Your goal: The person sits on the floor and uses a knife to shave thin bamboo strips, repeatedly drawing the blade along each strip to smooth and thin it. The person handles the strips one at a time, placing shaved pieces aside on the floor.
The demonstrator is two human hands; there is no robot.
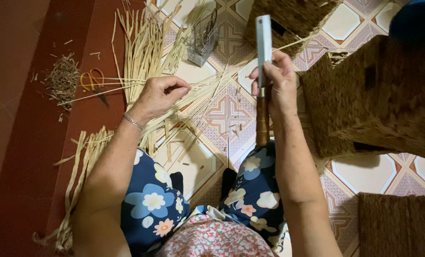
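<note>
The right grip (pixel 274 83) is clenched round a broad knife (pixel 263 45), blade toward twelve o'clock, steadying it; the left grip (pixel 160 95) pinches straw strips (pixel 207 88) fanned across the floor (pixel 231 114), at nine o'clock of the blade.

The light is warm and moderate, coming from above. It is brightest on the tiled floor (pixel 231 109) in the middle, where pale tiles shine a little. The red floor (pixel 12 143) at the left is dimmer. Soft shadows lie under the woven baskets (pixel 388 90) on the right. The far right corner is dark and blurred. The focus is otherwise sharp, though the edges bend slightly.
</note>
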